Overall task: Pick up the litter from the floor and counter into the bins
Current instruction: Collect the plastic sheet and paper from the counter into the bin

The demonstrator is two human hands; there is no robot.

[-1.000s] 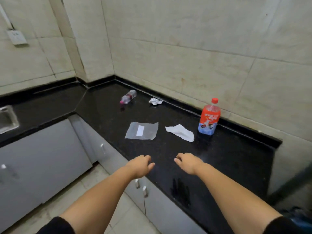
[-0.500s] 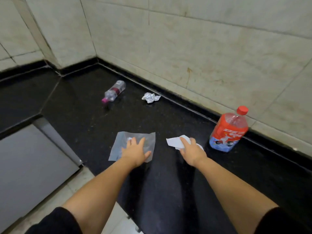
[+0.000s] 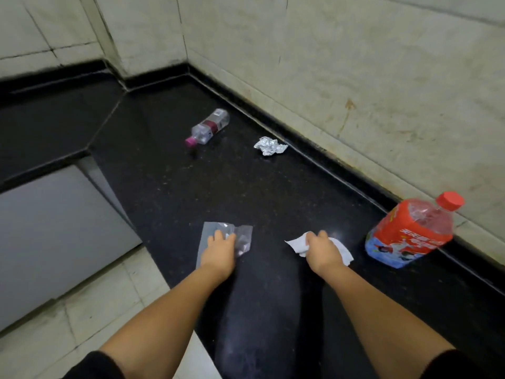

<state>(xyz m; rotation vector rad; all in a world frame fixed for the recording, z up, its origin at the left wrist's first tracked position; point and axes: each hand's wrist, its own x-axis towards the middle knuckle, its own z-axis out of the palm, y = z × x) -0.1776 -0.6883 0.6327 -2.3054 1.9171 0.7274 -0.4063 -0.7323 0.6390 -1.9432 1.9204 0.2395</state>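
On the black speckled stone bench (image 3: 273,203), low in the frame, the left hand (image 3: 218,251) has its fingers curled down onto a clear crinkled plastic bag (image 3: 241,236), bunching it. Just right of it, the right hand (image 3: 321,250) pinches a white crumpled paper tissue (image 3: 296,243). A red-labelled plastic bottle with a red cap (image 3: 410,232) stands at the right edge. Toward the upper centre lie a small clear bottle with a pink cap (image 3: 209,127) and a crumpled ball of silver foil (image 3: 269,146).

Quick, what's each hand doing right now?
Left hand: closing on the clear plastic bag.
Right hand: closed on the white tissue.
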